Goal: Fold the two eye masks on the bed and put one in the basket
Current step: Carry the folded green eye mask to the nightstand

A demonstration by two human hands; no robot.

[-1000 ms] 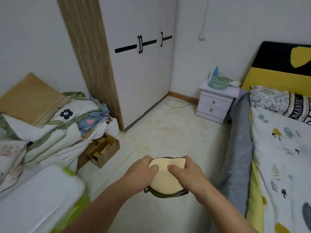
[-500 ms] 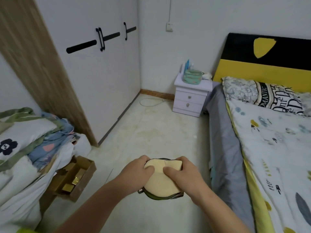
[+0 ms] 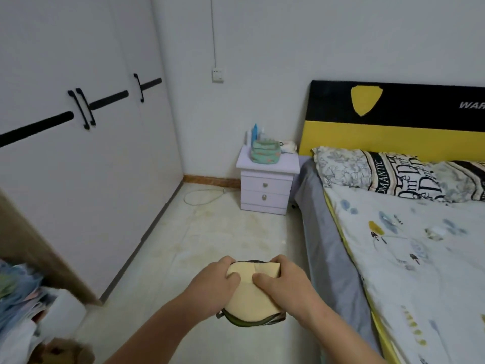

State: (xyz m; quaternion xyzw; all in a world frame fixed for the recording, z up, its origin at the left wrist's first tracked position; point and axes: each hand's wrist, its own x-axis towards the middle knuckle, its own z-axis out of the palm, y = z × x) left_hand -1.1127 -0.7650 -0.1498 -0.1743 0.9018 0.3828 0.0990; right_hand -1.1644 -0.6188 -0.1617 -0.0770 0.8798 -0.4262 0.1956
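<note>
Both hands grip a folded cream eye mask (image 3: 250, 295) with a dark green edge at 6 o'clock, held over the floor: the left hand (image 3: 214, 281) clasps its left side and the right hand (image 3: 282, 283) its right, thumbs pressed on top. The green fabric basket (image 3: 265, 151) sits on the white nightstand (image 3: 266, 185) at 12 o'clock, well apart from the mask, with the bed (image 3: 409, 240) along 3 o'clock.

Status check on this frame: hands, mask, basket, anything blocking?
Left hand and right hand both gripping folded eye mask. Green basket on nightstand ahead. Floor path open.
</note>
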